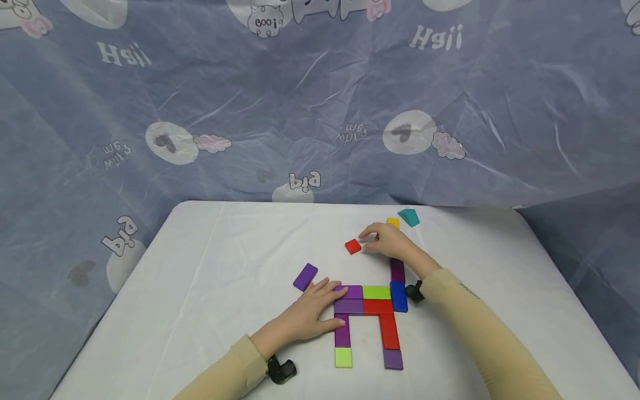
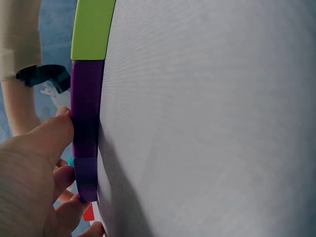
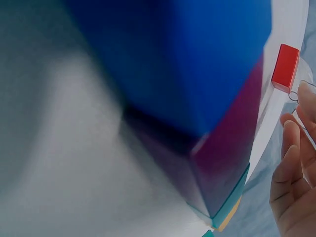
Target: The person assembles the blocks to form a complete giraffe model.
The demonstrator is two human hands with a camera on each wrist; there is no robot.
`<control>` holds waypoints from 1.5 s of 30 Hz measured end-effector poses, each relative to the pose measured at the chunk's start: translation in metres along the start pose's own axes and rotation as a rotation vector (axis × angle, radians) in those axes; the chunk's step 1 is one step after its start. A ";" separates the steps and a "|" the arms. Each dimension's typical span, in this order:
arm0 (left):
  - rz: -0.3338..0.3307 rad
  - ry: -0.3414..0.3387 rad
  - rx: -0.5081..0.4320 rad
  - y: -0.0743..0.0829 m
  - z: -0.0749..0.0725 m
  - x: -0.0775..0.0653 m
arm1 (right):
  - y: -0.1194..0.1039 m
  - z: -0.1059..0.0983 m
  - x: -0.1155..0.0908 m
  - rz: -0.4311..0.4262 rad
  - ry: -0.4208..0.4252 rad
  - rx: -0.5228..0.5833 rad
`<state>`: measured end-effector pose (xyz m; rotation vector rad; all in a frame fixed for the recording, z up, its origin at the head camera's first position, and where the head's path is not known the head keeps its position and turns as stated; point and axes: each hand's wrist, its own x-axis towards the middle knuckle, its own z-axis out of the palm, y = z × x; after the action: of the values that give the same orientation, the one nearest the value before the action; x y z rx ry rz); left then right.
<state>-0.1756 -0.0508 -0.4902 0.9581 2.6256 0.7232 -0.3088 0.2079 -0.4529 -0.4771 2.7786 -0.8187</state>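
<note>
Flat coloured blocks lie joined in a four-limbed shape on the white table. My left hand point(image 1: 309, 314) rests with fingers spread at its left side, touching the purple blocks point(image 1: 349, 306); in the left wrist view the thumb lies against a dark purple block point(image 2: 86, 108). My right hand point(image 1: 387, 241) hovers over the upper column, thumb and index finger bent and apart, holding nothing. Just left of its fingertips is a small red block point(image 1: 353, 246), also visible in the right wrist view point(image 3: 285, 68). The hand partly hides the column between the yellow block point(image 1: 393, 222) and dark purple block point(image 1: 397, 270).
A loose purple block point(image 1: 305, 276) lies beyond the left fingers. A teal block point(image 1: 410, 217) sits near the table's back edge. The blue block point(image 1: 398, 296) adjoins the column beside the right wrist camera point(image 1: 415, 291). A patterned cloth point(image 1: 320, 111) hangs behind the table.
</note>
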 end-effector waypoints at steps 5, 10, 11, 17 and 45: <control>-0.001 0.000 0.003 0.002 -0.001 -0.002 | -0.005 0.004 -0.002 -0.061 -0.045 -0.019; 0.004 0.007 0.017 0.002 0.000 -0.002 | -0.009 0.005 -0.002 -0.104 -0.092 -0.068; 0.006 0.010 0.018 0.002 0.000 -0.002 | -0.010 0.006 -0.001 -0.105 -0.095 -0.081; 0.019 0.016 0.015 0.002 0.000 -0.001 | -0.011 0.006 0.002 -0.095 -0.082 -0.132; 0.017 0.018 0.029 0.001 0.001 -0.001 | 0.003 0.000 -0.004 0.022 0.009 0.023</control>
<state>-0.1738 -0.0500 -0.4902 0.9876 2.6538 0.7027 -0.3058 0.2116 -0.4538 -0.4393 2.7749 -0.8486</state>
